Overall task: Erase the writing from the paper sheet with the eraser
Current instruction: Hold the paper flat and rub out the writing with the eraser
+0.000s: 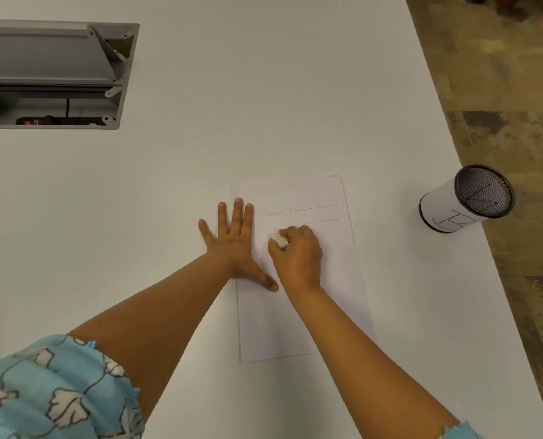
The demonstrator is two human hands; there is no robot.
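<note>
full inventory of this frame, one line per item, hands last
paper sheet: 1, white, on the table right of centre, faint pencil lines near its top
eraser: 1, white, on the sheet at the second written line
table: 1, white, fills most of the view
cable box: 1, grey, recessed in the table top left, lid raised
mesh cup: 1, black mesh with white wrap, near the table's right edge
floor: patterned brown, far right
sleeve: blue floral, bottom left
left hand: flat, fingers spread, presses the sheet's left edge
right hand: grips the eraser

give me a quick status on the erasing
Left hand flat, pinning paper. Right hand grips eraser on second line. Writing remains. Nothing in the way.
</note>
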